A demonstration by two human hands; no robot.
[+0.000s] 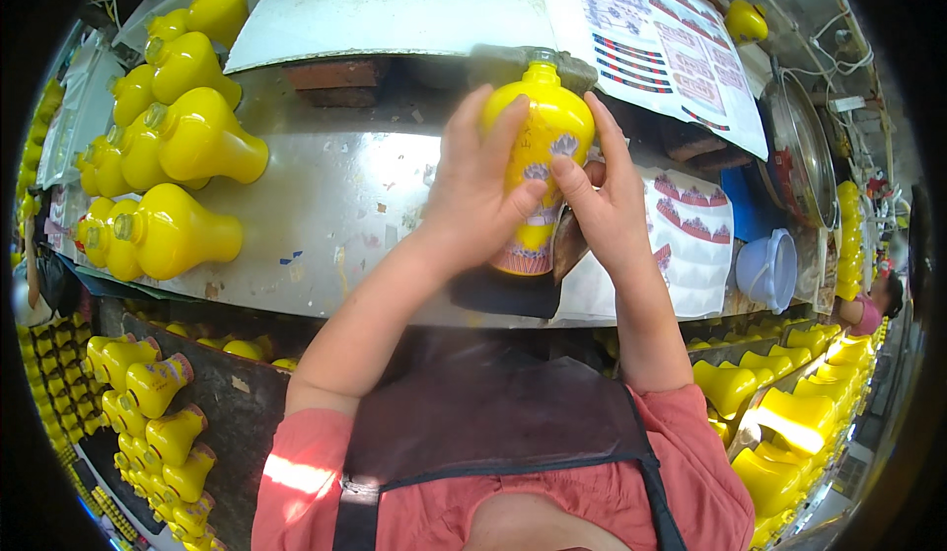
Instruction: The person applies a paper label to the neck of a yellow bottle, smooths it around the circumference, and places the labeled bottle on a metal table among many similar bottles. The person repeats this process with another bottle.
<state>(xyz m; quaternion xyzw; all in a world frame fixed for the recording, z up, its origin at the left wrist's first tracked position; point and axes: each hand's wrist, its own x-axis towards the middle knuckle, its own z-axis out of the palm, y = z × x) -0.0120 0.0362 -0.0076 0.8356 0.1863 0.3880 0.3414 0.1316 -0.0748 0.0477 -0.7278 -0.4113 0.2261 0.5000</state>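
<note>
A glossy yellow bottle with a short narrow neck stands out in front of me over the metal table, between my two hands. Purple flower decals decorate its front, and a patterned band circles its lower end. My left hand grips its left side, the thumb lying across the front. From the other side my right hand presses on it, thumb on a flower decal and fingers reaching toward the shoulder. Just beneath the right hand is a brown piece whose kind I cannot make out. A dark pad lies below the bottle.
Plain yellow bottles lie on the table's left. Printed decal sheets cover the right, near a light blue bucket. A white board rests on bricks behind. Decorated bottles and plain ones fill the lower sides.
</note>
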